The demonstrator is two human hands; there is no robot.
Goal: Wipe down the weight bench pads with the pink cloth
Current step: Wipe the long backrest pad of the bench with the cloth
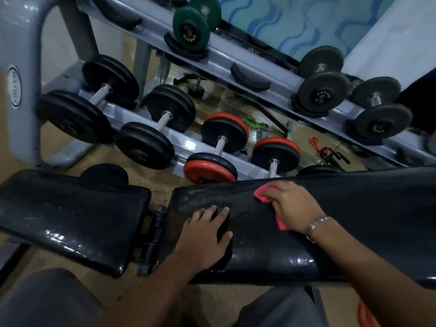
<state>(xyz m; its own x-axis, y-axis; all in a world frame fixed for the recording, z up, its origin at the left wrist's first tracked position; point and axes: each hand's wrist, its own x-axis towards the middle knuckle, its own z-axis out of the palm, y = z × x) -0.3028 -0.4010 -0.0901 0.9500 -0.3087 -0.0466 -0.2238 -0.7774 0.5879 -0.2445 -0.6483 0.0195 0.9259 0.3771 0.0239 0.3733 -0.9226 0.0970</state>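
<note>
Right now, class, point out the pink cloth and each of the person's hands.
pink cloth point(260, 194): head view, corner beside the fingers.
right hand point(293, 206): head view, back of hand.
left hand point(206, 236): head view, back of hand.

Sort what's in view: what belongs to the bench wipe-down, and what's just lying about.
Job in hand: pink cloth, right hand on it, back pad beneath, seat pad, left hand flat on the back pad.

Lying about: black dumbbells on the rack, red-and-black dumbbells, green dumbbell, red cord and green scrap on the floor.
</note>
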